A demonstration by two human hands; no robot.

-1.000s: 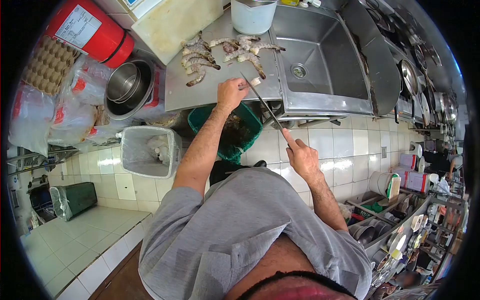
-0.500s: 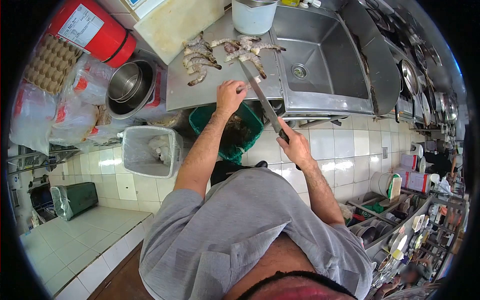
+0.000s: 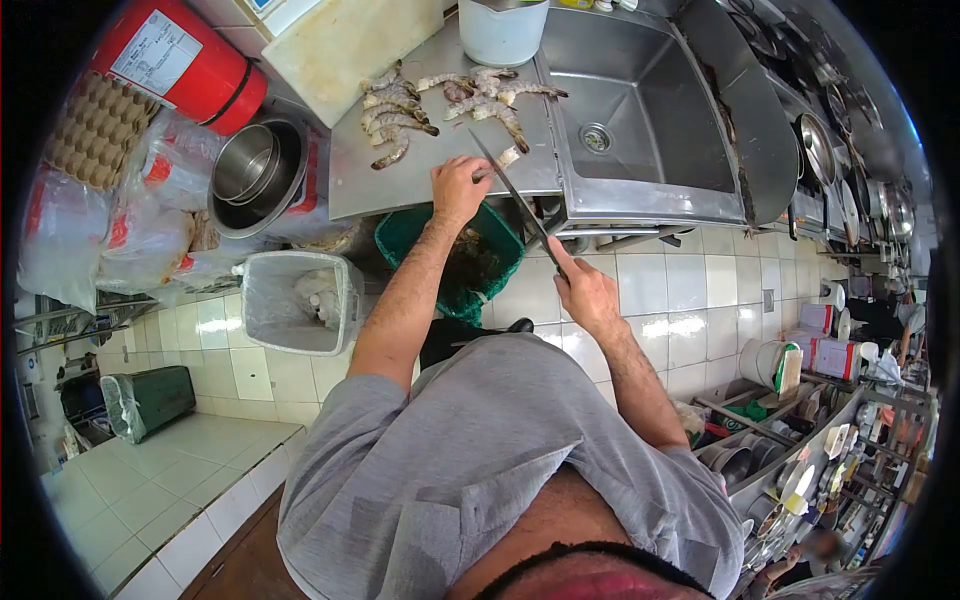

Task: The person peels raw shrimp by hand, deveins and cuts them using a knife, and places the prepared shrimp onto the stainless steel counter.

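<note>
My right hand [image 3: 592,297] is closed round the handle of a long kitchen knife [image 3: 525,210]. Its blade slants up and left over the front edge of the steel counter [image 3: 350,195]. At that edge, my left hand [image 3: 459,188] pinches a shrimp [image 3: 509,157] that reaches to the right, with the blade crossing it. Whether the blade cuts into the shrimp I cannot tell. Behind the hands lie several shrimp in a left group [image 3: 391,108] and a right group [image 3: 497,92].
A green bin [image 3: 500,275] with dark scraps stands below the counter edge. To the right is a steel sink [image 3: 640,120], and at the back a white bucket [image 3: 503,35]. A grey bin [image 3: 290,335] and nested metal bowls [image 3: 247,165] stand on the left.
The knife has rolled so its blade looks narrower, and its tip has shifted slightly left and down. My left hand keeps its pinch on the shrimp in nearly the same place.
</note>
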